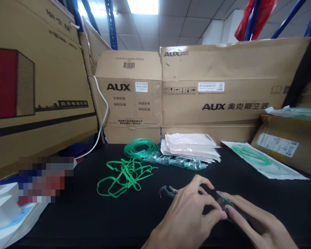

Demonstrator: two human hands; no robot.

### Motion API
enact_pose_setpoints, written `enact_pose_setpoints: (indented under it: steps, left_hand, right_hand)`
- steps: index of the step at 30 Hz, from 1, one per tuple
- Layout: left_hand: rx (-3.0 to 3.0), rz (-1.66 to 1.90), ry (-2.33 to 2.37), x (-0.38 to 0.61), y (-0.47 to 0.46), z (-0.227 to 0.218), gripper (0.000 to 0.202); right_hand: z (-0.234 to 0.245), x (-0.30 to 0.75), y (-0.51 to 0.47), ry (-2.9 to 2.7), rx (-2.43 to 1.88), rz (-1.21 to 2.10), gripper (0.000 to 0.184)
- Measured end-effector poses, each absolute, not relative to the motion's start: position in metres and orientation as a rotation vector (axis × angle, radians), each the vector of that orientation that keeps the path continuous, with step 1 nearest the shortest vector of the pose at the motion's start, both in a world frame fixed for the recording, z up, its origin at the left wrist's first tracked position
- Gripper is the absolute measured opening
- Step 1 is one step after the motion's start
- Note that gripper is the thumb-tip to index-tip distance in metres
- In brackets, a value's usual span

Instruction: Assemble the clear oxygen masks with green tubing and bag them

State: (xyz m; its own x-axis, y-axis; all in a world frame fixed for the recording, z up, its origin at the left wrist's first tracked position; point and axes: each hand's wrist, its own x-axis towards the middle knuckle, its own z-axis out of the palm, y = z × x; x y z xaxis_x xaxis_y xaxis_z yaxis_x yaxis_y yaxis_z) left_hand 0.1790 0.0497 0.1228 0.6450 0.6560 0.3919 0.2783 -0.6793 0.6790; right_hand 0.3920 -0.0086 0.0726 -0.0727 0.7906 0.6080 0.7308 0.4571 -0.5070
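Left hand [189, 209] and right hand [260, 221] pinch small greenish piece [221, 198], partly hidden by fingers; tangled green straps [130, 178] on black bench [93, 223].

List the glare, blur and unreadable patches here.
Head view: ceiling light glares white; head view, lower left: a pixelated patch hides detail; head view, right: box label print too soft to read; head view, near: item between left hand and right hand blends partly into the black table.
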Motion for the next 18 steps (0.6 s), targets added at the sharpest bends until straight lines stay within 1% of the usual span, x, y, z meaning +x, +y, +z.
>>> enact_pose_setpoints:
  steps: [4, 7, 9, 11, 13, 16, 18]
  left_hand:
    - [2.568, 0.694, 0.916, 0.177, 0.05, 0.121, 0.009]
    - [2.597, 0.539, 1.022, 0.171, 0.054, 0.122, 0.013]
    - [2.593, 0.51, 1.055, 0.164, 0.059, 0.124, 0.012]
    - [2.584, 0.499, 1.11, 0.154, 0.065, 0.126, 0.008]
    - [2.567, 0.478, 1.184, 0.142, 0.071, 0.129, 0.007]
    - [2.549, 0.446, 1.275, 0.125, 0.078, 0.135, 0.013]
    - [2.542, 0.431, 1.307, 0.116, 0.081, 0.138, 0.013]
  right_hand:
    - [0.07, 0.403, -0.008, -1.776, -1.272, 0.022, 0.031]
    - [0.073, 0.419, 0.002, -1.798, -1.378, 0.008, 0.036]
    - [0.078, 0.428, 0.017, -1.83, -1.483, 0.049, 0.039]
    - [0.084, 0.436, 0.038, -1.902, -1.541, 0.065, 0.038]
    - [0.09, 0.444, 0.061, -2.001, -1.507, -0.028, 0.035]
    - [0.093, 0.451, 0.093, -2.033, -1.455, -0.121, 0.034]
    - [0.092, 0.451, 0.11, -2.035, -1.439, -0.167, 0.033]
